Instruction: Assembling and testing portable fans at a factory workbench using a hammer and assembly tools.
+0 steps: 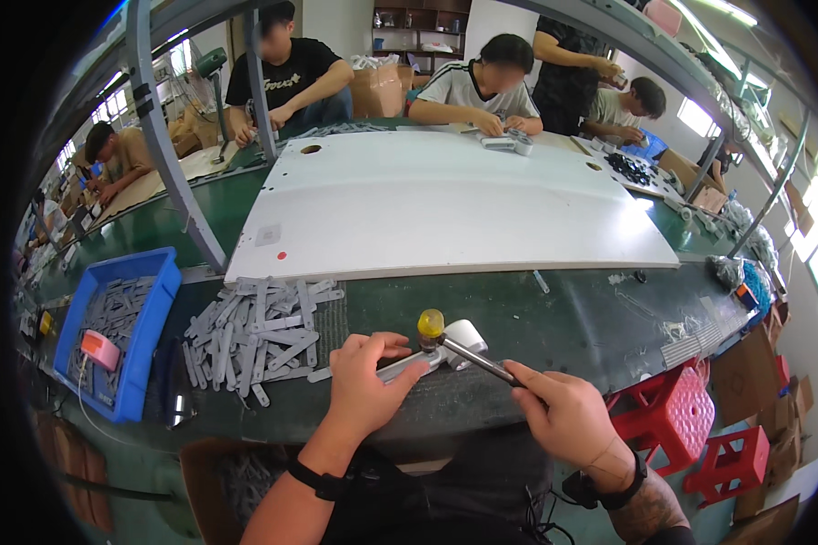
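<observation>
My right hand [563, 409] is closed around the dark grip of a small mallet [478, 360] with a metal shaft and a yellow, see-through head. The mallet's head is over a light grey and white plastic part [464, 338] with a rounded white end and a long arm. My left hand [369, 377] grips this part's long arm between thumb and fingers, close to the green table top. Just left of that hand lies a loose pile of flat grey plastic strips [262, 338]. Whether the mallet touches the part cannot be told.
A large white board [454, 209] lies across the bench beyond my hands. At left stands a blue bin [168, 282] of grey strips with a pink and white device [103, 349] in it. Red stools [677, 418] stand at right. Several people work across the bench.
</observation>
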`<act>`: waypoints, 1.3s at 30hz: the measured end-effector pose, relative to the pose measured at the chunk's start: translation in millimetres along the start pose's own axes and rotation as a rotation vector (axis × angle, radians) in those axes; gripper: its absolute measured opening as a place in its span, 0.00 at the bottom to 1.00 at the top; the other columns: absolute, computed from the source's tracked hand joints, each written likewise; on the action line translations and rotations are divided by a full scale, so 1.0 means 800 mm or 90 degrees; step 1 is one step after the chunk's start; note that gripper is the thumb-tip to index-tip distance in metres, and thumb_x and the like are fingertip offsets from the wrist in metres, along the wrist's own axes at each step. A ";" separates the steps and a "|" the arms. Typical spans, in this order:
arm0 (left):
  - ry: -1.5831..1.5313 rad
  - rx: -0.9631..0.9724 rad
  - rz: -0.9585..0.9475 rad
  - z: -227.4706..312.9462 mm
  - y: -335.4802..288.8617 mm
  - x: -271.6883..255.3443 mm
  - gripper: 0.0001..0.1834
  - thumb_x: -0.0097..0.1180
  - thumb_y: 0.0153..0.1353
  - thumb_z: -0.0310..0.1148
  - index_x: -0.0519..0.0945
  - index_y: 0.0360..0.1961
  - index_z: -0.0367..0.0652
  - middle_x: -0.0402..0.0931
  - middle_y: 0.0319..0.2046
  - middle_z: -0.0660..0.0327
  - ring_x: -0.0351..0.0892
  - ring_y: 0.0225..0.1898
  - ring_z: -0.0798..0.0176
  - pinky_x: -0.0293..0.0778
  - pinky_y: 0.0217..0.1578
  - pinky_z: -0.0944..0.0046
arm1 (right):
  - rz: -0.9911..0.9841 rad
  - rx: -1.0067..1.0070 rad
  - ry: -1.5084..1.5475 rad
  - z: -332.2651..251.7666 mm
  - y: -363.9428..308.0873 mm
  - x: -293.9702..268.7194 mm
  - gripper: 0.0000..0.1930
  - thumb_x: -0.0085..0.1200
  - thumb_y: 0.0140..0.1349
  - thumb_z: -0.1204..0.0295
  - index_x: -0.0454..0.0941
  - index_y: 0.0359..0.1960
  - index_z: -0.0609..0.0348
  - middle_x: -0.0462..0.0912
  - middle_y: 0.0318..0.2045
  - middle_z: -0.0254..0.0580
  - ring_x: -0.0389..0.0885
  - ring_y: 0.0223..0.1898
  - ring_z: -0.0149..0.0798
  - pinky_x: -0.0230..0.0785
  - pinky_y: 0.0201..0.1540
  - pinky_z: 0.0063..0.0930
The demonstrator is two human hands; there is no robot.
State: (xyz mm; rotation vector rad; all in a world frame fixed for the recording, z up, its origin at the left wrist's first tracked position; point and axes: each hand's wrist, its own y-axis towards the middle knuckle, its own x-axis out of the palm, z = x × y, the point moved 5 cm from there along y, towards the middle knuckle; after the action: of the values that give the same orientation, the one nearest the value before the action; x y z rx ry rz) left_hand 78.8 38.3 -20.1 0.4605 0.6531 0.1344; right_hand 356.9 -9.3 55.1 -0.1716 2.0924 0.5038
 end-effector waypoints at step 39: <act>0.076 -0.011 -0.054 -0.018 -0.015 -0.025 0.22 0.83 0.54 0.51 0.89 0.39 0.49 0.84 0.37 0.67 0.80 0.51 0.58 0.61 0.55 0.51 | -0.030 -0.066 0.048 -0.041 0.011 0.016 0.22 0.67 0.72 0.68 0.88 0.67 0.45 0.83 0.27 0.41 0.87 0.30 0.49 0.79 0.32 0.44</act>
State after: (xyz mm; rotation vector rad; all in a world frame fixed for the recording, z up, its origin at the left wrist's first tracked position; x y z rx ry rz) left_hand 53.9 27.3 -24.5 0.4098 0.7874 0.0879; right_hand 321.7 -14.3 62.0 -0.3034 2.1322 0.5849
